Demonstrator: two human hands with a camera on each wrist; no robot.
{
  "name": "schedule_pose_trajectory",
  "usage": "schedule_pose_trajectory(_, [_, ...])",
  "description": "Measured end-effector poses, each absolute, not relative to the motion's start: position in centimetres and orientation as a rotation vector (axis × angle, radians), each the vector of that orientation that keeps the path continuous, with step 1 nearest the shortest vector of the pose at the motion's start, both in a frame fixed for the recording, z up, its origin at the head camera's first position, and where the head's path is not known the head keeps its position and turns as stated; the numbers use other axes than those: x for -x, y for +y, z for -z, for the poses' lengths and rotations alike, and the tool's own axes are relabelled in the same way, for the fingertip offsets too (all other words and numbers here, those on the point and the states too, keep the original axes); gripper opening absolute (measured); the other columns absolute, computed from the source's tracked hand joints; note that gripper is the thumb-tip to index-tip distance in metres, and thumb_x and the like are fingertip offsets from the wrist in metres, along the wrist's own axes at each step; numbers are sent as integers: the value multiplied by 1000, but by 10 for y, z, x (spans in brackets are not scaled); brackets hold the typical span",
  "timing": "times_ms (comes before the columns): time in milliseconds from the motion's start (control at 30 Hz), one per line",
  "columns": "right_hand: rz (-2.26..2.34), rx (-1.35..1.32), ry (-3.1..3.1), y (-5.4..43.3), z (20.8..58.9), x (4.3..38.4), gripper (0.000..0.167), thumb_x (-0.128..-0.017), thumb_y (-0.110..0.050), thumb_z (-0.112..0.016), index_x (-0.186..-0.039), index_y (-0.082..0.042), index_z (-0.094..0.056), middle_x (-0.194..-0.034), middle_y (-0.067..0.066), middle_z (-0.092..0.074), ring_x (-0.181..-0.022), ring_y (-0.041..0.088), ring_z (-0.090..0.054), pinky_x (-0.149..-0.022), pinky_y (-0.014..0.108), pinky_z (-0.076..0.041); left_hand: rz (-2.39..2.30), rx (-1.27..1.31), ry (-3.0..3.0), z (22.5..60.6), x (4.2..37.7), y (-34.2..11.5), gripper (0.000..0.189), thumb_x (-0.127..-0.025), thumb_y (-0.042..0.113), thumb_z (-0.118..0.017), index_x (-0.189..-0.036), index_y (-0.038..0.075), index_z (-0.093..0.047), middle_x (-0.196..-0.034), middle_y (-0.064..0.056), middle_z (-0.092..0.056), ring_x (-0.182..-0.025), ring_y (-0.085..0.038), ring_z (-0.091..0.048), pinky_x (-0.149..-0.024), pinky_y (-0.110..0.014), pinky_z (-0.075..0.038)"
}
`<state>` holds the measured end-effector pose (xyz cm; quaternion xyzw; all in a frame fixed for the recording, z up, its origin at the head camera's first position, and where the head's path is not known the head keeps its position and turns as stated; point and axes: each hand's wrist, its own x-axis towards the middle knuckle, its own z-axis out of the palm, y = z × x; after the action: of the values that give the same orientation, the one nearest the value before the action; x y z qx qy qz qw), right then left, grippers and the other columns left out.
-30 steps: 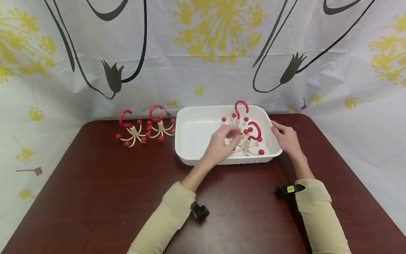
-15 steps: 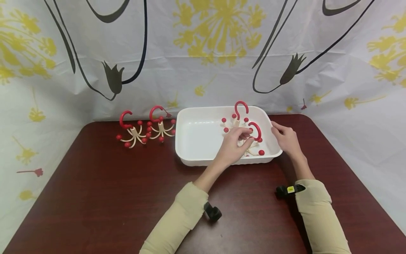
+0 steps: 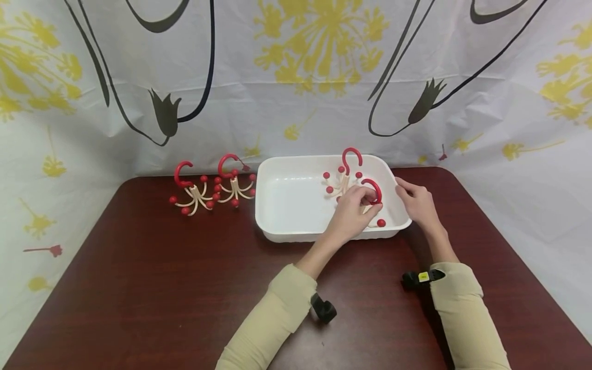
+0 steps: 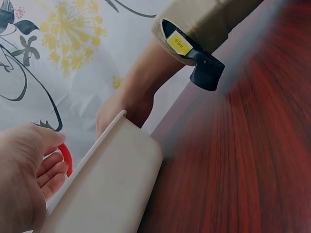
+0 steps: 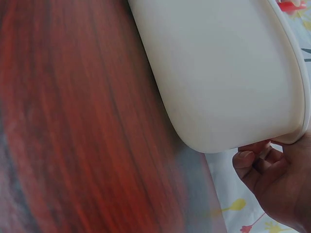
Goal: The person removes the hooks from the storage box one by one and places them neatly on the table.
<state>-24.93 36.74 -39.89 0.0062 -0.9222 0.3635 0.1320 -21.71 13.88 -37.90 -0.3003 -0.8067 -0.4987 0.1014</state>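
In the head view my left hand (image 3: 349, 213) reaches into the right half of a white plastic tub (image 3: 289, 198). Its thumb and fingers pinch the red hook (image 3: 377, 191) of a hanger with curved cream arms tipped by red balls; the hand hides most of that hanger. The left wrist view shows the red hook (image 4: 66, 156) between thumb and curled fingers. Just behind, a second such hanger (image 3: 344, 181) stands in the tub, hook upward. My right hand (image 3: 418, 203) grips the tub's right end, its fingers (image 5: 245, 160) curled under the rim.
Two similar red-hooked hangers, one farther left (image 3: 195, 192) and one nearer the tub (image 3: 235, 187), stand on the dark red-brown table (image 3: 152, 288). A patterned white cloth (image 3: 296, 113) hangs behind the table's far edge. Black wrist devices sit on both cuffs.
My left hand has moved right across the tub, from beside the front hanger onto its red hook. The right hand has stayed on the tub's end.
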Motion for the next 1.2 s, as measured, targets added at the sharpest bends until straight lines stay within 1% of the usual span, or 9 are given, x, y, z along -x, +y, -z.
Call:
schedule_pose_trajectory(200, [-1053,-19,-2686,368,400,250,46,-106,-31,-48,-143,-4,-56,-135,28,-57,-102,37,-62,-67,15,-42,1461,881,-2361,378,215,141,18,-92,12,-75,-105,3,-67,-99,-6,-64,-92,-15,-59,-83,-9,-45])
schedule_pose_trajectory(367, [-1046,-25,-2687,368,399,250,46,-106,-31,-48,-142,-3,-56,-136,28,-56,-105,38,-61,-72,20,-43,1488,887,-2310,378,215,138,14,-92,7,-73,-103,1,-66,-98,-8,-64,-90,-16,-60,-83,-13,-48])
schedule_pose_trajectory(500, [-1042,-23,-2682,368,400,250,45,-106,-30,-48,-142,-3,-56,-134,29,-57,-105,38,-61,-73,23,-44,1518,899,-2278,378,214,137,14,-92,5,-72,-104,0,-65,-99,-9,-64,-91,-17,-60,-85,-16,-51])
schedule_pose_trajectory(667, [-1053,-21,-2678,368,400,250,45,-106,-30,-48,-143,-4,-56,-131,29,-60,-102,37,-62,-69,17,-43,1533,928,-2198,373,214,135,14,-93,2,-70,-105,-1,-64,-98,-10,-64,-92,-18,-61,-86,-17,-51])
schedule_pose_trajectory(800, [-1069,-14,-2682,368,399,249,45,-106,-30,-48,-143,-4,-55,-132,29,-60,-100,37,-62,-67,15,-43,1534,963,-2116,368,214,131,14,-92,0,-69,-105,-2,-64,-97,-11,-64,-92,-21,-61,-86,-25,-54])
schedule_pose_trajectory(900, [-1075,-3,-2692,367,399,248,46,-106,-31,-48,-144,-4,-54,-134,29,-58,-103,37,-61,-70,19,-44,1529,973,-2081,364,213,126,15,-92,0,-70,-106,-3,-64,-97,-12,-65,-92,-22,-62,-84,-30,-55])
schedule_pose_trajectory(1033, [-1081,10,-2699,367,398,248,47,-106,-32,-47,-144,-5,-54,-137,29,-56,-106,38,-60,-75,26,-44,1512,965,-2067,358,212,118,16,-92,0,-69,-107,-3,-64,-97,-12,-65,-91,-21,-61,-82,-30,-54])
schedule_pose_trajectory(1100, [-1084,11,-2700,367,398,248,48,-106,-33,-46,-145,-5,-54,-137,29,-55,-106,38,-60,-76,28,-45,1505,954,-2059,355,211,114,16,-91,0,-69,-107,-3,-65,-97,-11,-65,-90,-21,-61,-81,-30,-55])
schedule_pose_trajectory(1200, [-1087,7,-2696,367,398,248,48,-106,-33,-46,-145,-5,-54,-136,29,-56,-104,38,-61,-75,28,-45,1502,949,-2018,351,211,109,16,-90,-2,-69,-106,-3,-65,-96,-12,-65,-88,-22,-61,-78,-35,-56])
